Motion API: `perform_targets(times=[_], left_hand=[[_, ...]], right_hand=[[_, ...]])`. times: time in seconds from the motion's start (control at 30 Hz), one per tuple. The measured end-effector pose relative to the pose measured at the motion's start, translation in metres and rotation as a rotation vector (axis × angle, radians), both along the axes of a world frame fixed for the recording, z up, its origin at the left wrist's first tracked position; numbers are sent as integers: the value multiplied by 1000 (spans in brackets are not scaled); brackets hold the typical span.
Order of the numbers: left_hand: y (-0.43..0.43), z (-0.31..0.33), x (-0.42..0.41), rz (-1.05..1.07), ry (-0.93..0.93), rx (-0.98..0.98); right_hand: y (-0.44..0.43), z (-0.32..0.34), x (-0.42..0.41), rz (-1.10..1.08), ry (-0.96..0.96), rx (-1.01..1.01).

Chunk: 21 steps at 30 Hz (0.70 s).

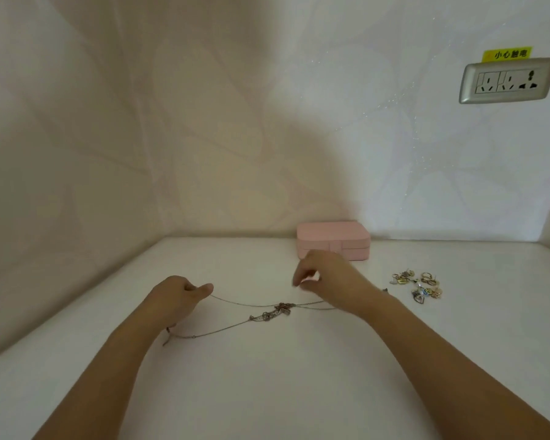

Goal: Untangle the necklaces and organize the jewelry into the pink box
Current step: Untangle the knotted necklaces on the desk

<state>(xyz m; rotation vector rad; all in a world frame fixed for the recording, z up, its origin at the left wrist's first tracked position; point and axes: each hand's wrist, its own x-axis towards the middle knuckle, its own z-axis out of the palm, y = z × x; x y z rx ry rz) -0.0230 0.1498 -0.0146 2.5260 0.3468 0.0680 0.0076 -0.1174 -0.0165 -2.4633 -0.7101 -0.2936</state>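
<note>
Left hand (175, 300) curled, thumb pressed to forefinger, pinching a thin chain of the necklaces (280, 309). The chain runs from that pinch toward the right hand. A second strand trails from under the left wrist back to the same knot. The knot, a tangled clump with small pendants, lies on the counter (267, 392) between the two hands, nearer the right one.

Right hand (327, 281) raised a little over the counter, fingers bent downward and blurred. Strands pass under its wrist; cannot tell whether it grips any chain.

Pink box (333, 241) just beyond the right hand, against the wall, lid closed. Its lower front is partly covered by the knuckles.

Jewelry pile (416, 285) of loose rings and earrings, gold and silver, lies on the counter to the outer side of the right hand, apart from it.

Wall socket (507, 81) with yellow label (507, 54) sits high above the right hand.
</note>
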Motion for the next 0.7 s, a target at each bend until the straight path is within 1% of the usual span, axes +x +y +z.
perform_targets(times=[0.07, 0.1, 0.17, 0.23, 0.27, 0.33, 0.4, 0.47, 0.53, 0.6, 0.67, 0.7], left_hand=[[0, -7, 5, 50, -103, 31], [-2, -10, 6, 75, -160, 48], [-8, -14, 6, 74, -286, 82], [-22, -13, 2, -47, -414, 35], [-31, -11, 0, -145, -430, -9], [-48, -15, -4, -344, -349, -80], [-62, -23, -6, -486, -207, -65], [-69, -30, -7, -532, -154, 1], [-71, -32, -6, -524, -186, 12], [-71, -32, -6, -508, -211, 19], [-71, -33, -6, -489, -219, -17], [-72, -32, -7, -472, -225, -84]], right_hand=[[16, -8, -3, 191, 54, -86], [21, -12, -3, 225, 64, -130], [26, -16, 0, 215, 64, -163], [24, -14, 2, 172, 81, -154], [23, -13, 3, 155, 87, -154], [22, -12, 3, 129, 75, -183], [23, -12, 5, 101, 58, -241], [24, -15, 7, 89, 58, -307], [23, -16, 8, 92, 73, -333], [21, -15, 6, 106, 113, -275], [20, -10, 2, 110, 169, -100], [19, -7, 0, 115, 204, 21]])
